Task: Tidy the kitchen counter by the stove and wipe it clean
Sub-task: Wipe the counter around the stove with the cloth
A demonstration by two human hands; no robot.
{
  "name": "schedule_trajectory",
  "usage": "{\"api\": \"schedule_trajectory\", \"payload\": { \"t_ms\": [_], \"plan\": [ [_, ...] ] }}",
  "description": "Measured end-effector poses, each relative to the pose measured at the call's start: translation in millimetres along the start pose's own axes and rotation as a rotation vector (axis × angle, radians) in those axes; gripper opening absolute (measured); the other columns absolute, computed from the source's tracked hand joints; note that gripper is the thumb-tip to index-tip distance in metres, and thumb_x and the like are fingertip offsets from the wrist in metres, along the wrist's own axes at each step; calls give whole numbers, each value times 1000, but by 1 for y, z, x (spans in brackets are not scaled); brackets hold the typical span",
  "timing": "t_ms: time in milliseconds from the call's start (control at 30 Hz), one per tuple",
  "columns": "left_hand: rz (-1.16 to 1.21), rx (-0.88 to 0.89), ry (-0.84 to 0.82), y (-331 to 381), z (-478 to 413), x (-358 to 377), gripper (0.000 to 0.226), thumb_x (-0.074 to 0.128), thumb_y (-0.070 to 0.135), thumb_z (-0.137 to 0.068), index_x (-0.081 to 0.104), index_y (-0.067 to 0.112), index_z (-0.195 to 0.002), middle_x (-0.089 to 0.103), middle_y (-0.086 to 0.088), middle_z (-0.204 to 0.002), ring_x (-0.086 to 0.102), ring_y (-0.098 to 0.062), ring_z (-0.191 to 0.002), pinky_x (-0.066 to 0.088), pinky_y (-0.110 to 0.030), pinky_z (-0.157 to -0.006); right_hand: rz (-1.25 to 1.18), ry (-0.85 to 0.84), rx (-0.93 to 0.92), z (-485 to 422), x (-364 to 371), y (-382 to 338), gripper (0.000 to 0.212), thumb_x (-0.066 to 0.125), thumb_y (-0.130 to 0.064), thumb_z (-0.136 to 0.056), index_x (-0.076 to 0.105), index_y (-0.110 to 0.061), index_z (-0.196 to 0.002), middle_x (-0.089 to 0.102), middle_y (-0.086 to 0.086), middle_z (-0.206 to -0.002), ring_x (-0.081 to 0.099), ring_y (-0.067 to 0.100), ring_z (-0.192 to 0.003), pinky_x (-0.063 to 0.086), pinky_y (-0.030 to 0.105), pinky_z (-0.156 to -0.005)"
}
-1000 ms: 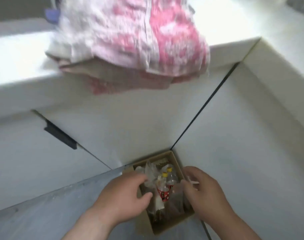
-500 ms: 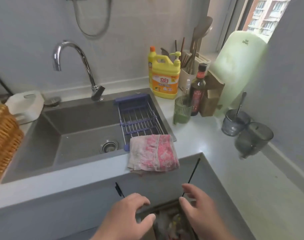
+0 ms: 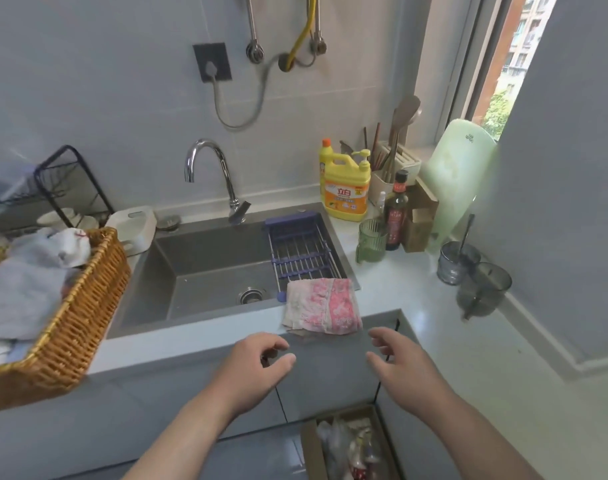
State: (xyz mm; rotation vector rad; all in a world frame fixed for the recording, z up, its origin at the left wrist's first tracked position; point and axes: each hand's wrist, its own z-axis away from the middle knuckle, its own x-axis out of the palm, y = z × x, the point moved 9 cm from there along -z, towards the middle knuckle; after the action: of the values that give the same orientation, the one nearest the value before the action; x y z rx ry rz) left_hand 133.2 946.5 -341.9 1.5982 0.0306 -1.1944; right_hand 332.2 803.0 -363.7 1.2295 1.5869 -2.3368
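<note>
A folded pink and white cloth lies on the counter's front edge by the sink. My left hand hovers just below and left of it, fingers loosely curled, holding nothing. To the cloth's lower right hangs my right hand, also loose and holding nothing. Both hands are in front of the grey cabinet doors. The pale counter runs right towards the wall. On the floor below stands a cardboard box with bottles and wrappers in it.
A wicker basket of cloths sits at the left. A purple drain rack spans the sink. Yellow detergent jug, dark bottle, green cup, utensil holder, green board and two grey cups crowd the corner.
My view has risen from the floor box up to the sink and counter. Both hands have let go of the box's contents and lifted to just below the cloth.
</note>
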Motion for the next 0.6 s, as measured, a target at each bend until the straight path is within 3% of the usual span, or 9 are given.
{"api": "schedule_trajectory", "payload": {
  "t_ms": [233, 300, 367, 467, 600],
  "plan": [
    [27, 23, -73, -4, -66, -4, 17, 65, 50, -76, 65, 40, -90, 66, 18, -98, 62, 3, -91, 50, -17, -78, -11, -6, 83, -45, 8, 5, 40, 59, -29, -93, 54, -27, -133, 58, -13, -118, 54, 7, -110, 44, 25, -93],
    [-5, 46, -127, -10, -98, 0, 13, 69, 35, -83, 63, 39, -94, 64, 20, -102, 60, 4, -94, 46, -11, -78, -27, -7, 135, -68, 18, 6, 40, 58, -30, -93, 54, -28, -133, 58, -13, -118, 55, 7, -109, 46, 26, -91],
    [-43, 79, -171, -21, -137, 5, 18, 68, 24, -84, 65, 35, -99, 65, 16, -105, 60, 1, -99, 48, -16, -85, -50, 7, 189, -94, 28, 8, 42, 57, -31, -92, 54, -27, -134, 59, -11, -118, 57, 7, -106, 49, 25, -89],
    [-114, 100, -233, -37, -192, 9, 26, 66, 23, -84, 70, 28, -109, 67, 13, -107, 61, -5, -100, 50, -30, -94, -66, 41, 264, -128, 41, 8, 45, 56, -31, -92, 53, -24, -136, 59, -9, -127, 57, 8, -110, 49, 28, -95],
    [-145, 147, -334, -43, -253, 23, 33, 64, 23, -86, 67, 25, -119, 67, 9, -116, 62, -12, -103, 49, -32, -95, -25, 76, 354, -156, 50, 6, 46, 54, -28, -93, 51, -22, -138, 55, -6, -138, 50, 10, -126, 40, 27, -104]
  ]
}}
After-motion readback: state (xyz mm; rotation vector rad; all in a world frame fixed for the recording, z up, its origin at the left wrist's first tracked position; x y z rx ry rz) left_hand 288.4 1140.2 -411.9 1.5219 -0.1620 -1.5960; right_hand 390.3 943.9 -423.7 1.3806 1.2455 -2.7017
